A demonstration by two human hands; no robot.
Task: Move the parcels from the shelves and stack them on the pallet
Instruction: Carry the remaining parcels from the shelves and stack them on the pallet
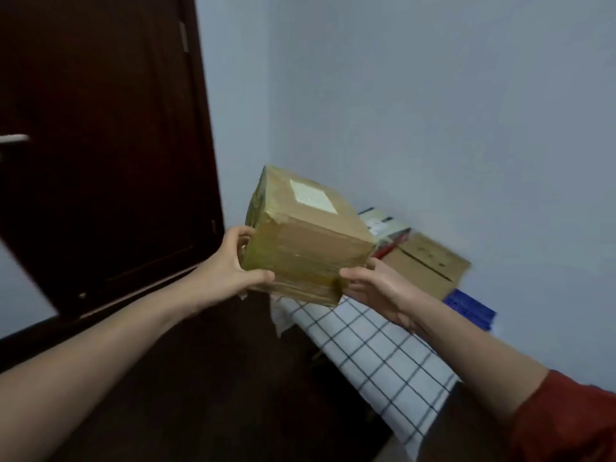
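A dark door [100,145] with a pale handle [13,139] fills the left of the frame. Just right of it, a person holds a parcel [306,241] in mid-air with both hands, in front of a pale wall [433,95].

The left hand [230,265] grips the parcel's lower left edge, thumb on the near face and fingers curled behind. The parcel is a squat brown cardboard cube, tilted, wrapped in glossy yellowish tape that wrinkles at the corners, with a white label [313,196] on top; its print is too blurred to read. The right hand [376,288] grips the lower right corner from below, thumb on the near face, with a red sleeve [566,421] at the forearm.

Below lies a checked cloth [376,355]. Farther right, a brown box [430,265] sits on a blue pallet [470,308] against the wall.
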